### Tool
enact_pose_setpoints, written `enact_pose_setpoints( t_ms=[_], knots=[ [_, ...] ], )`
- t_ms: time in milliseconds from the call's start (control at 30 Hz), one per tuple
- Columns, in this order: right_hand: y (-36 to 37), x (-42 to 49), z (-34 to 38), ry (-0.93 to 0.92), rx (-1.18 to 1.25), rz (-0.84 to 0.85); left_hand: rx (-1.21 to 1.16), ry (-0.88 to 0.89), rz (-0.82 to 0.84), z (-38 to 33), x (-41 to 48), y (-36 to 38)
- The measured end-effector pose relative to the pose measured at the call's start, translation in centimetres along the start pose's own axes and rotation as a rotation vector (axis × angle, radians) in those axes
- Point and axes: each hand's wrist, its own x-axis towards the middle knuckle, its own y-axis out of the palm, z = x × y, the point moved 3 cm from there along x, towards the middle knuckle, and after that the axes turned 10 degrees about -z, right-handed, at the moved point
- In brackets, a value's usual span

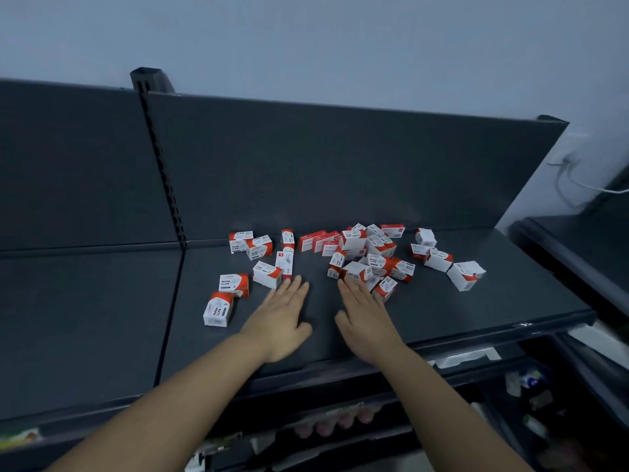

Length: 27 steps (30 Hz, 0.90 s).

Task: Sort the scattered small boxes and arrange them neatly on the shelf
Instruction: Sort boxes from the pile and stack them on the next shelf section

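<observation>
Several small red-and-white paper-clip boxes lie scattered on a dark shelf [442, 311]. A dense heap of boxes [371, 257] sits at centre right, looser boxes to the left [252, 247] and two near the front left [219, 308]. My left hand [282, 315] lies flat, fingers straight, fingertips next to a white box [267, 274]. My right hand [366, 318] lies flat too, its fingertips touching the front boxes of the heap [384, 287]. Neither hand holds anything.
The shelf's dark back panel [340, 172] rises behind the boxes, with a slotted upright [163, 172] at the left. A second shelf bay [85, 318] lies to the left. Lower shelves with goods [531, 386] show below the front edge. A white cable [578, 178] hangs at the right.
</observation>
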Motion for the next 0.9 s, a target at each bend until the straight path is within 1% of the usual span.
enact_pose_setpoints(
  t_ms=[233, 333, 433, 533, 633, 733, 900],
  knots=[
    [0.2, 1.3, -0.4, -0.005, 0.008, 0.004, -0.042, 0.053, -0.021, -0.2, 2.1, -0.1],
    [0.0, 2.0, -1.3, 0.03, 0.0, 0.0, -0.051, 0.048, 0.003, 0.0, 3.4, 0.3],
    [-0.2, 2.7, -2.1, 0.083, 0.048, -0.016, -0.074, 0.062, 0.011, -0.1, 4.7, 0.7],
    [0.1, 2.9, -2.6, 0.085, 0.074, -0.039, -0.098, 0.055, 0.003, -0.1, 5.6, 1.3],
    [0.4, 3.1, -3.0, 0.062, 0.078, -0.085, -0.086, 0.017, -0.016, 0.2, 6.0, 2.1],
    [0.1, 4.3, -3.4, 0.027, 0.062, -0.161, -0.023, -0.048, -0.062, 0.5, 6.5, 2.8],
    [-0.7, 6.4, -3.2, -0.06, 0.02, -0.178, 0.011, -0.208, -0.195, 1.2, 7.7, 3.1]
  ],
)
